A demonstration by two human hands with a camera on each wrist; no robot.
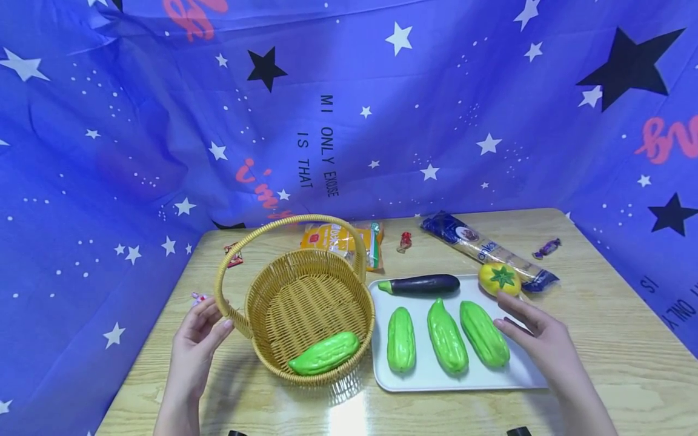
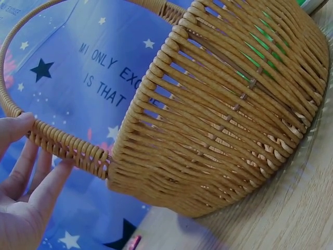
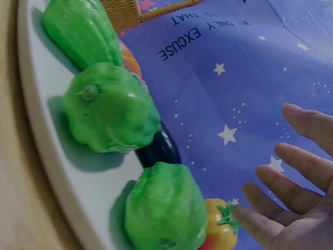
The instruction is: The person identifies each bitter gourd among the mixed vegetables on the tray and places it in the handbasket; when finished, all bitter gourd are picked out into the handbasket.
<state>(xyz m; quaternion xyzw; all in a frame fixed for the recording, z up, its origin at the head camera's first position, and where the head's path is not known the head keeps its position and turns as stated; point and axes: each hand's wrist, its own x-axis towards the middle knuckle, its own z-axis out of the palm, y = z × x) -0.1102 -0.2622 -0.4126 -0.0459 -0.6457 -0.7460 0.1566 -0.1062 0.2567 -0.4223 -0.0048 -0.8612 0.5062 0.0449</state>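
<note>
My left hand (image 1: 196, 339) pinches the lower left end of the handle of a round wicker basket (image 1: 253, 303); thumb and fingers meet the wrapped handle (image 2: 67, 143) in the left wrist view. One green ridged gourd (image 1: 325, 353) lies inside the basket, against its near wall. To the right, a white tray (image 1: 420, 380) holds three more such gourds (image 1: 447, 336), a dark eggplant (image 1: 425, 284) along the far edge and a yellow tomato-like fruit (image 1: 500, 278) at the far right corner. My right hand (image 1: 540, 339) hovers with spread fingers over the tray's right end, holding nothing.
Behind the basket lies an orange food packet (image 1: 332, 239). A long pack of noodles (image 1: 474, 245) stretches behind the tray. Small wrapped candies, one red (image 1: 405, 242) and one purple (image 1: 547, 249), sit on the wooden table (image 1: 611, 303). Blue starry cloth (image 1: 382, 139) encloses the table.
</note>
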